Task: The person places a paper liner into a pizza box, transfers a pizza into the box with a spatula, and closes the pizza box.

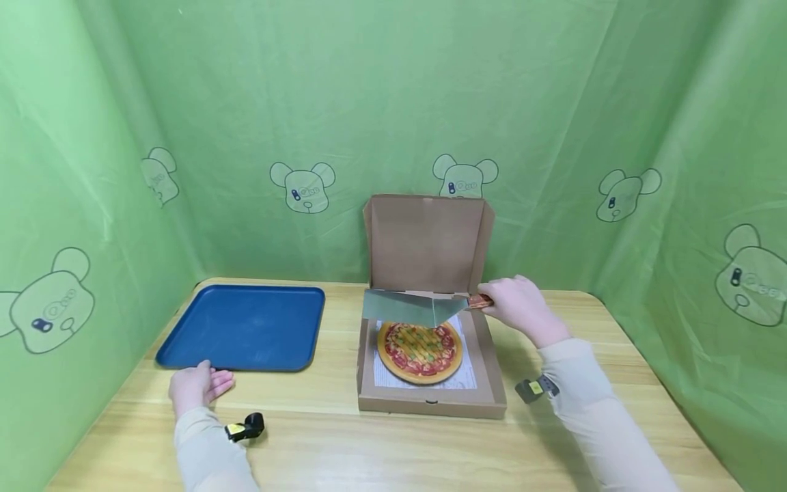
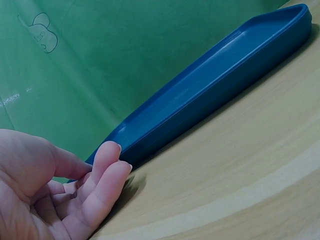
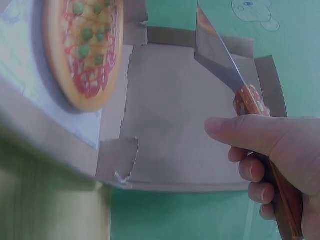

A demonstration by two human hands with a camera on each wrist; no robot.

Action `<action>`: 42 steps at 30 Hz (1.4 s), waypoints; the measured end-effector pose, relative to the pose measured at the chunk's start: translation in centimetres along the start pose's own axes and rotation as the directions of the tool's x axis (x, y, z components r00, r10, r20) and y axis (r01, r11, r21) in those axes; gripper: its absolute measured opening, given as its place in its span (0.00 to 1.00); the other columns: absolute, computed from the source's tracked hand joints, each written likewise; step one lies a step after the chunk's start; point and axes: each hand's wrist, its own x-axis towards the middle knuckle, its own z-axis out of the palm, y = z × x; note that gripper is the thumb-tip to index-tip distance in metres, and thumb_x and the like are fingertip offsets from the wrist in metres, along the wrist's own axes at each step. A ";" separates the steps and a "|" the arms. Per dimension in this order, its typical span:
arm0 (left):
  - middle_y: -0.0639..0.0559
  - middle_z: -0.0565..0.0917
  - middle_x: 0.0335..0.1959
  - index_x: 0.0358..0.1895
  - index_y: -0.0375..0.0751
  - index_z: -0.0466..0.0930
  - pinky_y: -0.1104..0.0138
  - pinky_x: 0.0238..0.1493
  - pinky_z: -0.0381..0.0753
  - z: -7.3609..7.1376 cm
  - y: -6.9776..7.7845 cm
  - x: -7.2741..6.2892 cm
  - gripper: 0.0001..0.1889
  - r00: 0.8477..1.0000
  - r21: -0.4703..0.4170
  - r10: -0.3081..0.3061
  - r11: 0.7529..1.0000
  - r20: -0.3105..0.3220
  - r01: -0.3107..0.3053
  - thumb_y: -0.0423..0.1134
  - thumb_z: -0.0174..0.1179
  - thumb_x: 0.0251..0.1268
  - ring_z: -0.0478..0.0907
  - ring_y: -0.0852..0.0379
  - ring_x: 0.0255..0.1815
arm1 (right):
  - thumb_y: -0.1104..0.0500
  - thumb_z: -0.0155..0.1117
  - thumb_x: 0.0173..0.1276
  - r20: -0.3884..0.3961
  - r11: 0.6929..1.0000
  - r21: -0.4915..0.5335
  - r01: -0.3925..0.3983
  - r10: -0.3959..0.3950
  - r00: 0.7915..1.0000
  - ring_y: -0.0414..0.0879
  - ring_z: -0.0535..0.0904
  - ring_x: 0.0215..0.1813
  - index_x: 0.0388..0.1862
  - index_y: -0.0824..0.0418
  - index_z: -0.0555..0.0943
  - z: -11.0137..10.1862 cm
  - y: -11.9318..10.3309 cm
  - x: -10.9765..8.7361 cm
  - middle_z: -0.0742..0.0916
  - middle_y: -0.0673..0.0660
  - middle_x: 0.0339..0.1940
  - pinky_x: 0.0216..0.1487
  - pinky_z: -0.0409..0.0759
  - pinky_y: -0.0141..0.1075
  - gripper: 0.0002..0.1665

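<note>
My right hand grips the wooden handle of a wide metal pizza spatula. Its flat blade hangs above the back part of an open cardboard box. Inside the box a round pizza with red and green topping lies on printed paper, its far edge partly covered by the blade in the head view. My left hand is at the near edge of a blue tray. In the left wrist view, thumb and forefinger pinch the tray's rim, and the other fingers curl loosely beside it.
The box lid stands raised at the back, near a green curtain that surrounds the table on three sides. Bare wood tabletop lies between the tray and the box. Each wrist carries a small black camera.
</note>
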 end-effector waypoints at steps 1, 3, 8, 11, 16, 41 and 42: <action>0.52 0.82 0.17 0.71 0.16 0.41 0.67 0.36 0.88 0.0 0.0 0.0 0.30 1.000 -0.005 0.001 1.000 0.003 -0.001 0.38 0.32 0.79 0.84 0.61 0.23 | 0.52 0.76 0.54 0.001 1.000 0.000 0.002 -0.002 1.000 0.42 0.74 0.22 0.18 0.49 0.72 0.0 -0.2 0.2 0.81 0.45 0.18 0.27 0.67 0.39 0.18; 0.53 0.82 0.17 0.71 0.15 0.41 0.68 0.35 0.88 0.0 0.1 -0.2 0.29 1.000 -0.009 0.003 1.000 0.007 -0.003 0.37 0.31 0.79 0.84 0.62 0.22 | 0.52 0.76 0.54 -0.005 1.000 0.000 0.006 -0.006 1.000 0.43 0.76 0.23 0.19 0.49 0.73 0.1 -0.5 0.5 0.83 0.46 0.19 0.27 0.68 0.39 0.18; 0.53 0.82 0.17 0.71 0.14 0.42 0.69 0.34 0.88 0.5 0.7 -1.2 0.29 1.000 -0.004 -0.001 1.000 -0.002 0.001 0.37 0.31 0.79 0.83 0.63 0.21 | 0.51 0.76 0.53 0.003 1.000 -0.005 0.013 -0.013 1.000 0.45 0.79 0.24 0.21 0.51 0.75 0.3 -1.7 1.3 0.85 0.48 0.21 0.27 0.68 0.40 0.16; 0.53 0.82 0.17 0.71 0.14 0.42 0.69 0.34 0.88 0.5 0.7 -1.2 0.29 1.000 -0.006 0.000 1.000 -0.001 0.000 0.37 0.31 0.79 0.83 0.63 0.21 | 0.52 0.76 0.54 0.001 1.000 -0.015 0.025 -0.025 1.000 0.46 0.80 0.25 0.22 0.51 0.76 0.5 -2.5 1.9 0.86 0.49 0.22 0.27 0.67 0.39 0.15; 0.53 0.81 0.17 0.71 0.15 0.41 0.69 0.34 0.88 0.5 0.7 -1.3 0.29 1.000 -0.002 0.002 1.000 -0.015 -0.002 0.37 0.31 0.79 0.83 0.63 0.22 | 0.53 0.77 0.52 -0.021 0.998 -0.031 0.046 -0.047 0.999 0.46 0.81 0.26 0.25 0.52 0.78 0.6 -3.8 2.9 0.87 0.49 0.24 0.27 0.67 0.38 0.13; 0.54 0.81 0.16 0.73 0.18 0.37 0.70 0.34 0.87 0.7 0.8 -1.3 0.30 1.000 -0.005 -0.003 1.000 -0.021 0.003 0.36 0.32 0.78 0.83 0.63 0.20 | 0.50 0.74 0.57 -0.022 0.999 -0.035 0.016 -0.017 1.000 0.48 0.83 0.30 0.28 0.53 0.82 1.6 -9.2 6.8 0.88 0.51 0.26 0.32 0.72 0.41 0.10; 0.54 0.81 0.16 0.73 0.18 0.37 0.70 0.34 0.87 0.7 0.8 -1.3 0.30 1.000 -0.006 -0.002 1.000 -0.020 0.001 0.36 0.32 0.78 0.83 0.63 0.20 | 0.50 0.74 0.57 -0.013 0.999 -0.036 0.011 -0.011 1.000 0.49 0.83 0.30 0.29 0.53 0.82 1.7 -9.4 7.0 0.88 0.51 0.27 0.33 0.73 0.42 0.10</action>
